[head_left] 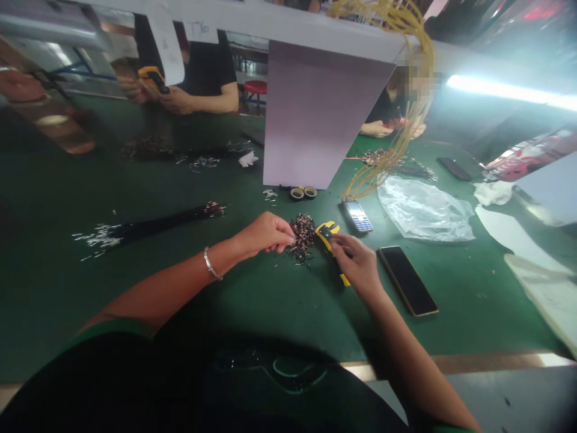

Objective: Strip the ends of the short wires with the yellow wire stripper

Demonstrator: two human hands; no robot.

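My left hand [269,233], a silver bracelet at its wrist, is closed in a pinch at the left edge of a heap of small dark and coppery clippings [303,236]. Whatever its fingertips hold is too small to make out. In my right hand [359,260] is a yellow and black wire stripper [325,233], its head beside the right of the heap. The fingers partly cover the handles. To the left on the green table lies a bundle of black wires [157,226], with white tips at one end and coppery ones at the other.
Right of my right hand lie a smartphone [408,280], a keypad phone [358,215] and a clear plastic bag [426,210]. Yellow wires [417,102] hang from the shelf. A pale panel [315,114] stands ahead, with two small round containers [303,193] below. Other people work opposite.
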